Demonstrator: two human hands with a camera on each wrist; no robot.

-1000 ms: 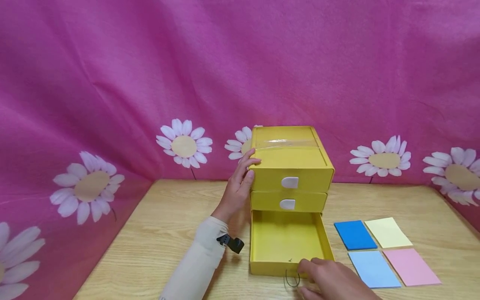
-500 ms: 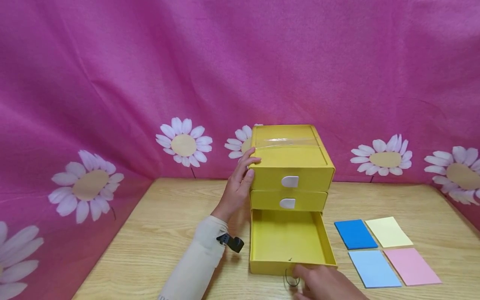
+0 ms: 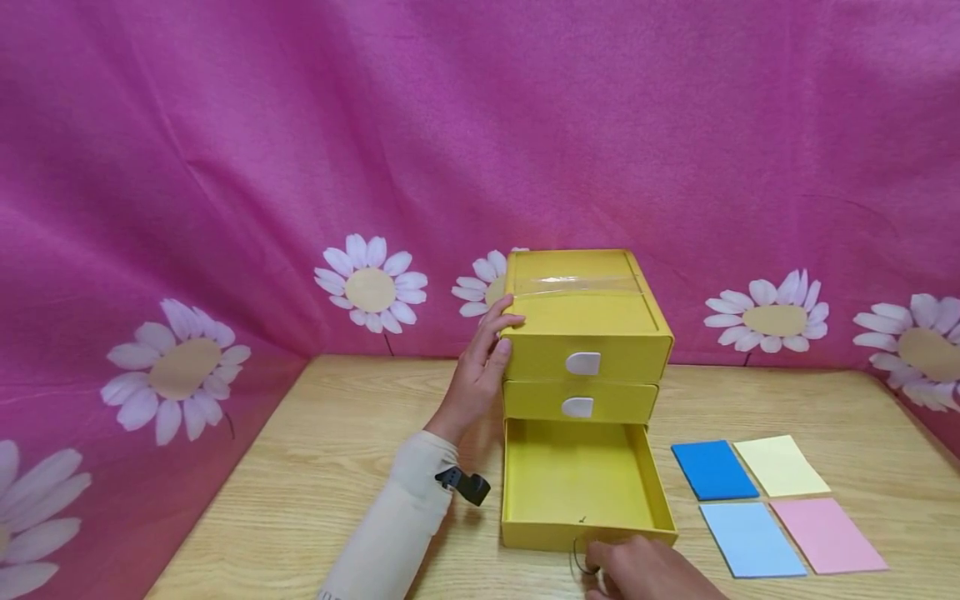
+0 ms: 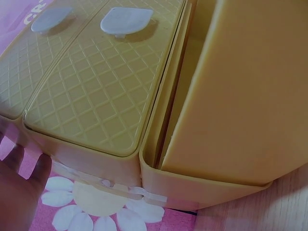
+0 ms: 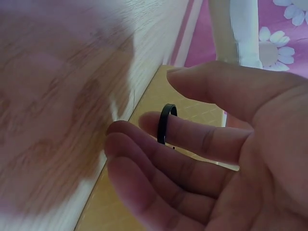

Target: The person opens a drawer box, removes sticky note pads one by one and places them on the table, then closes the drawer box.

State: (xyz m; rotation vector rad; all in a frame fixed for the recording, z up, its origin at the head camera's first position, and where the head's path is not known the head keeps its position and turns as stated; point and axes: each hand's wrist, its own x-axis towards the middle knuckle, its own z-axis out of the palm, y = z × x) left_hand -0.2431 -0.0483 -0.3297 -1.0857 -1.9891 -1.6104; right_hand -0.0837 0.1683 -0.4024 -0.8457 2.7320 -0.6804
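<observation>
A yellow chest of drawers (image 3: 588,312) stands on the table with its bottom drawer (image 3: 577,475) pulled out. My left hand (image 3: 476,371) rests against the chest's left side, fingertips at the top edge; the left wrist view shows those fingers (image 4: 19,161) spread along that side. At the drawer's front is my right hand (image 3: 648,571). Seen from the right wrist, its index finger passes through a thin black loop (image 5: 165,122) fixed to the drawer front. The thumb of that hand (image 5: 207,144) is apart from the other fingers, which bend only slightly.
To the drawer's right lie four-sided pads: dark blue (image 3: 715,469), pale yellow (image 3: 782,465), light blue (image 3: 752,539) and pink (image 3: 828,535). The two upper drawers are closed, with white tabs (image 3: 582,363). A pink daisy cloth (image 3: 585,150) hangs behind the table (image 3: 300,483).
My right hand has moved left along the drawer front to the black loop, and its index finger is now in it. The left hand keeps its place on the chest.
</observation>
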